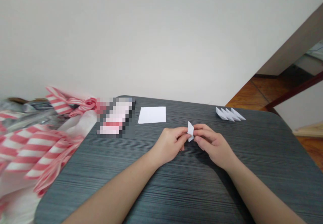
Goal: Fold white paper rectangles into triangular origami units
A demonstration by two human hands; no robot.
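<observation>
White wall fills the upper view, with a wood floor [264, 89] and a dark red rail [295, 88] past the right corner of the table. The table [83, 173] has a dark grey streaked top and rounded corners; its far edge runs just below the wall. Both hands work mid-table, well inside the edges. Left hand [168, 145] and right hand [212, 146] meet in a narrow pinch, fingertips together on a small folded white paper piece [190, 131], which stands roughly upright and slightly tilted between them, above the tabletop. Toward the far edge, a flat white paper sheet [151, 115] lies ahead of the left hand. A row of overlapping folded paper units [230, 114] sits near the far right edge, well apart from the hands. Left of the sheet and just beside it is a pink-and-white item [115, 115], pixelated, so any print is unreadable. No other writing is legible. Red-and-white striped plastic bags [35, 150] bunch over the left table edge, well left of the left hand.
</observation>
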